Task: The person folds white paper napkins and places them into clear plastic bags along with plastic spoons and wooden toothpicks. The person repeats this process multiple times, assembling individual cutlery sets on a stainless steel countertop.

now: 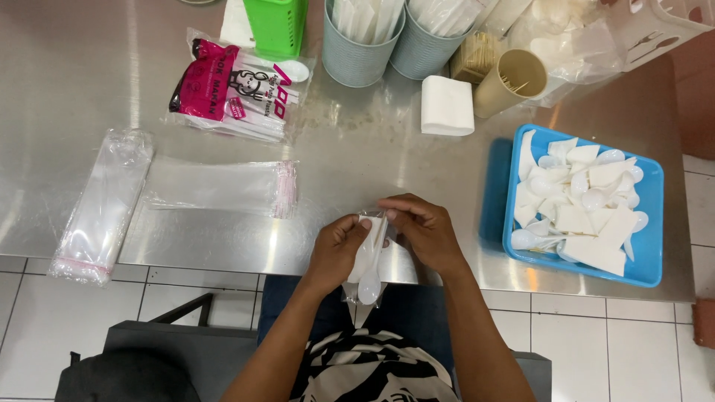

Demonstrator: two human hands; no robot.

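left hand: the left hand (337, 248) has its grip pinched on the left edge of a small clear plastic bag (368, 260), thumb on top near the upper corner.
right hand: the right hand (423, 229) has its fingers curled and pressed on the top of the same bag, just beside the left thumb.
bag in the hands: it hangs upright at the near edge of the tabletop (357, 149), partly past the edge and over the person's lap. inside are a white plastic spoon (370, 281), bowl end down, and something white and flat behind it.
near left: a flat clear bag with a pink strip (223, 187) lies on the tabletop, just left of the hands. farther left, a stack of clear bags (100, 205) overhangs the near edge.
near right: a blue tray (649, 223) holds a heap of white spoons and folded white napkins, near the right hand but not touching it.
far side: a pack with a pink label (231, 93) lies near a green basket (277, 26). two grey tins (361, 52) hold long white wrapped items. a white napkin stack (447, 106) sits beside a tan cup of toothpicks (510, 80).
below: white floor tiles and a patterned black and white shirt (372, 368).
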